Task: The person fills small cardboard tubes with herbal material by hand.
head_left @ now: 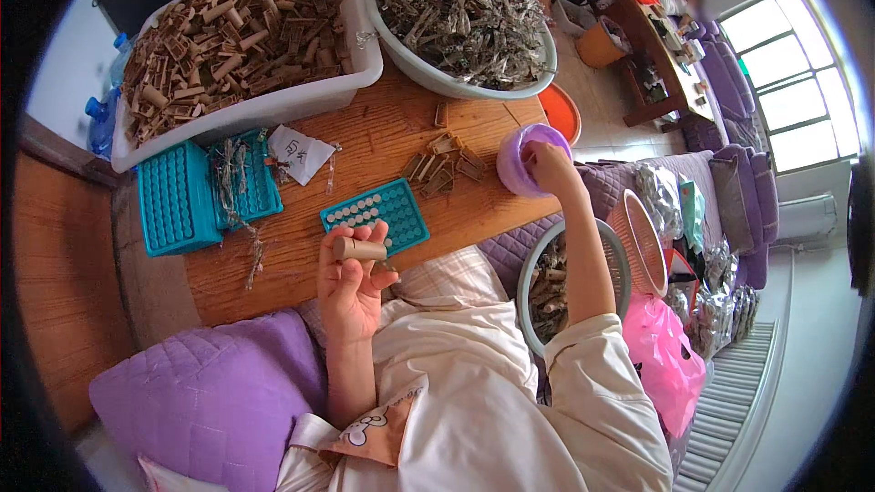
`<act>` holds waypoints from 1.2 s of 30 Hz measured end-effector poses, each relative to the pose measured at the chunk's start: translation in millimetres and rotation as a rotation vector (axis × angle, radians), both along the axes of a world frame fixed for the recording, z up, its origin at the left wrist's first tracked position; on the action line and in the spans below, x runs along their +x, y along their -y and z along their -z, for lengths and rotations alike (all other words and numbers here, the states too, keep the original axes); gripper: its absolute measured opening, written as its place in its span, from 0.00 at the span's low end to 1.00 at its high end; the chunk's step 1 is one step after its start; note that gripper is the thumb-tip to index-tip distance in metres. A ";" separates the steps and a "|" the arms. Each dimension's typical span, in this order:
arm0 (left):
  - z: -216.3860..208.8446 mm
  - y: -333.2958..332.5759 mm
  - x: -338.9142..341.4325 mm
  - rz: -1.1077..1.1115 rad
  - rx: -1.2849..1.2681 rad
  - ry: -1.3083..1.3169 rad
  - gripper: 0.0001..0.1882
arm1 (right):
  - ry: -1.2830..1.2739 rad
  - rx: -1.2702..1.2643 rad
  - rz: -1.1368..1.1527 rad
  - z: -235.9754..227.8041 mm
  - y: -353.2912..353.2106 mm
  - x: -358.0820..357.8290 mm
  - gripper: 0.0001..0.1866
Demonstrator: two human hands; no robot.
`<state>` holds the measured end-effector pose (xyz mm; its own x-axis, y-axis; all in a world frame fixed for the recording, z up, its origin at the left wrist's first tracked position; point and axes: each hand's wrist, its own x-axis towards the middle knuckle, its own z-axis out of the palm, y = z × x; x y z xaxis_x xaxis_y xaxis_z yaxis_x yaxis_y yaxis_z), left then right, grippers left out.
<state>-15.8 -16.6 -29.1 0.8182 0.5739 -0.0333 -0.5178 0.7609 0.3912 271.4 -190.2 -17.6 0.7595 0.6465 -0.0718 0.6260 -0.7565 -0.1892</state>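
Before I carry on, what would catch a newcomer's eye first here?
Probably the two heaps at the far side of the table: a white tub of brown pieces on the left, a pale basin of silvery pieces beside it. Nearer, the left hand holds up a brown cylinder, and the right hand reaches into a purple container at the table's right edge.

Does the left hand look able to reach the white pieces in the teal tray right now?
Probably, though not with a free grip: the left hand appears near the teal tray and the visible white pieces look uncovered, but it holds a brown tube.
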 end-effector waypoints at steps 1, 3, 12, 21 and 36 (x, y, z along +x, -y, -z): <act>-1.6 -0.4 0.1 0.003 -0.017 0.008 0.19 | -0.009 -0.089 0.001 -0.3 -2.2 -1.4 0.11; 0.5 0.0 -0.6 0.002 -0.034 0.011 0.19 | -0.037 -0.117 0.015 4.6 -0.7 1.0 0.10; -1.3 -2.9 -1.5 0.030 -0.065 -0.071 0.21 | -0.100 0.163 0.056 -31.7 5.2 -1.1 0.09; 5.0 -0.6 0.7 0.139 -0.101 0.033 0.20 | -0.028 -0.145 -0.164 21.4 9.1 16.7 0.11; 5.6 -5.2 -1.5 0.126 -0.113 -0.039 0.19 | -0.177 0.309 0.124 -34.9 12.0 4.8 0.07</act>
